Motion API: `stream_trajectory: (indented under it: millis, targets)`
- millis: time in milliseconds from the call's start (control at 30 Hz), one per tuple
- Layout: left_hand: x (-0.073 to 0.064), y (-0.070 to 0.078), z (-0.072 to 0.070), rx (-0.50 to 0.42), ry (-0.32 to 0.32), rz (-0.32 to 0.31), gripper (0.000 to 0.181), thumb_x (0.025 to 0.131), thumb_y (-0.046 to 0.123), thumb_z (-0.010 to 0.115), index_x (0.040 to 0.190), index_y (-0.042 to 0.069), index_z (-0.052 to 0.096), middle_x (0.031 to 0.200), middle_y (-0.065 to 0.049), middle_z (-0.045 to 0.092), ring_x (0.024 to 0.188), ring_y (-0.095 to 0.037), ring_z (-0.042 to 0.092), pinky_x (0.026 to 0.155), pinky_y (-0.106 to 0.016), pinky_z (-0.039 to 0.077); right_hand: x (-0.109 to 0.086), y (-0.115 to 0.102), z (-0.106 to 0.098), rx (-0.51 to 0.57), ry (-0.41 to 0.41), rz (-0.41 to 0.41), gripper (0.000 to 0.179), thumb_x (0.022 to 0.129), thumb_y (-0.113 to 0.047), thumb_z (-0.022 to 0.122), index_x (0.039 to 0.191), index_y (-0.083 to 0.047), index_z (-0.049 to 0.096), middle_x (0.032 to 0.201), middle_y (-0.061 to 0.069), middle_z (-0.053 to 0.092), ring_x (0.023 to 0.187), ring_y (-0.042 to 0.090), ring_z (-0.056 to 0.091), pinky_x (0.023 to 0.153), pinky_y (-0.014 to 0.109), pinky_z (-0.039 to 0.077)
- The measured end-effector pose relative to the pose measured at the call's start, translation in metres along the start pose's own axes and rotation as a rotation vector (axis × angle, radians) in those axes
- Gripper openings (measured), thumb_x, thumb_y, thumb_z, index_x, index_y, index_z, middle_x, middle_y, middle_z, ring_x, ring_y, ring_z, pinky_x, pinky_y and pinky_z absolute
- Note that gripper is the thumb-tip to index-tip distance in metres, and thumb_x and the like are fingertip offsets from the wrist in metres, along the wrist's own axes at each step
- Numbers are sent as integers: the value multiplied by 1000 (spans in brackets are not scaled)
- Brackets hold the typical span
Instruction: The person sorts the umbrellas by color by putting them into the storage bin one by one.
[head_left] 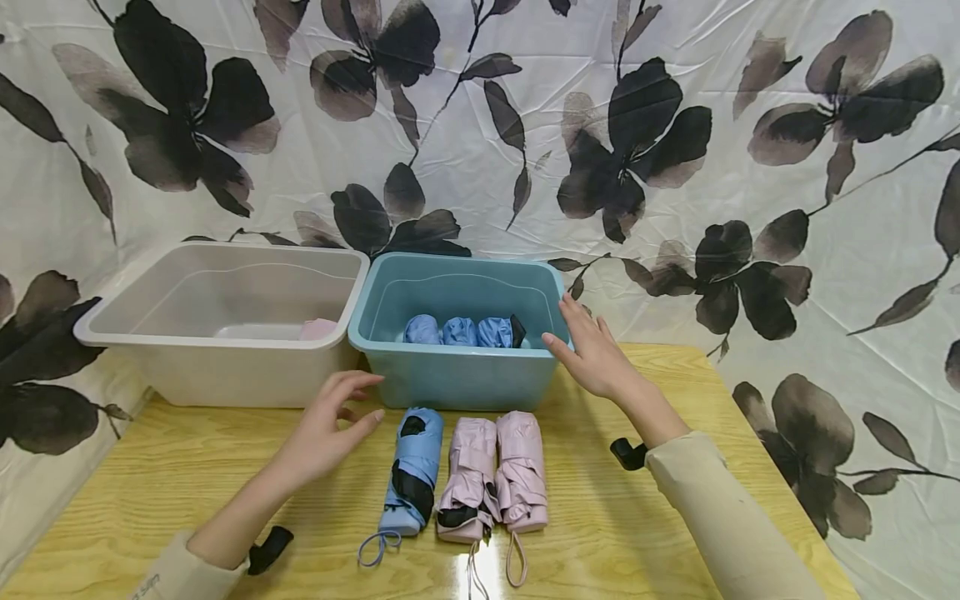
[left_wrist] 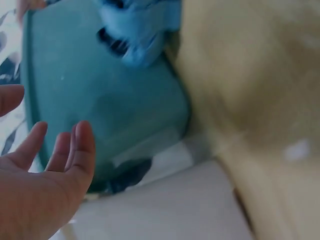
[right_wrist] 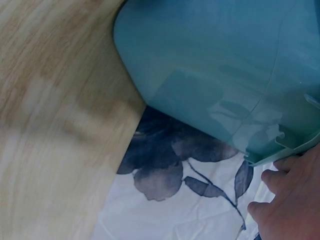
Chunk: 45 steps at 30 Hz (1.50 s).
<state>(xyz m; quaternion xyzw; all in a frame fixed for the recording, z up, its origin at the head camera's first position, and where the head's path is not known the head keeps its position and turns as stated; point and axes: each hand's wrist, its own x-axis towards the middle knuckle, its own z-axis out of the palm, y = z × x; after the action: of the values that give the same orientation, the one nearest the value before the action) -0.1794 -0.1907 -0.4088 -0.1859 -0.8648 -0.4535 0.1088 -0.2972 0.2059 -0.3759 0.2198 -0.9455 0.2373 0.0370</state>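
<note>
My left hand (head_left: 333, 429) is held above the table with relaxed, slightly bent fingers and nothing in it, near the front left corner of the blue bin (head_left: 457, 379). The left wrist view shows its fingers (left_wrist: 82, 145) spread beside that bin. On the right, my right hand (head_left: 596, 358) is at the bin's right rim, fingers extended and thumb apart; in the right wrist view its fingertips (right_wrist: 272, 180) meet the rim. Inside lie several rolled blue folding umbrellas (head_left: 459, 332). In front, another blue umbrella (head_left: 416, 467) lies left of two pink umbrellas (head_left: 468, 475).
A whitish bin (head_left: 225, 371) stands against the blue bin's left side, with something pink (head_left: 318, 329) inside. Both bins stand at the back of the wooden table (head_left: 600, 533), before a flower-printed cloth (head_left: 487, 167). Wrist loops hang from the front umbrellas toward the near edge.
</note>
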Motion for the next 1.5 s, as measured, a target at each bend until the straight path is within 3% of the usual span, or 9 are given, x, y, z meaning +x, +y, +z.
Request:
stream_trajectory:
  millis: [433, 667, 867, 1100, 1333, 1500]
  targets:
    - [-11, -19, 39, 25, -208, -61, 50, 97, 14, 72, 143, 2, 57, 146, -20, 48, 119, -37, 59, 90, -44, 57, -1, 0, -1, -6, 1, 3, 83, 109, -59, 35, 166, -2, 15, 174, 15, 7, 159, 35, 9, 125, 61, -2]
    - [-10, -23, 51, 135, -297, -99, 67, 99, 31, 71, 155, 5, 45, 159, -23, 37, 140, -47, 45, 108, -64, 43, 0, 0, 1, -3, -1, 2, 82, 109, -58, 35, 166, -2, 16, 174, 13, 6, 160, 34, 8, 125, 62, -3]
    - [-2, -24, 58, 171, -357, -153, 81, 96, 47, 71, 161, 10, 39, 163, -26, 29, 142, -51, 42, 108, -69, 40, 0, 1, -1, -3, 3, 1, 82, 109, -58, 35, 166, -1, 16, 174, 15, 7, 159, 37, 10, 124, 63, -2]
    - [7, -23, 67, 150, -363, -167, 88, 89, 43, 79, 159, 8, 40, 160, -29, 31, 138, -52, 45, 106, -68, 42, -1, 0, 0, -5, 0, 7, 81, 109, -57, 36, 166, -2, 16, 174, 13, 7, 160, 34, 10, 125, 62, -2]
    - [9, -23, 73, 59, -289, -195, 82, 83, 29, 86, 152, 5, 48, 153, -24, 37, 134, -44, 49, 107, -61, 44, -1, 0, 0, -1, 2, 7, 82, 109, -58, 35, 166, -3, 16, 175, 11, 6, 160, 33, 9, 125, 61, -3]
    - [6, -24, 72, 40, -239, -180, 80, 81, 27, 88, 149, 6, 52, 149, -22, 40, 131, -42, 50, 106, -60, 44, -1, -2, 0, 1, -1, 11, 82, 109, -58, 36, 166, -3, 16, 175, 10, 6, 160, 31, 8, 125, 60, -3]
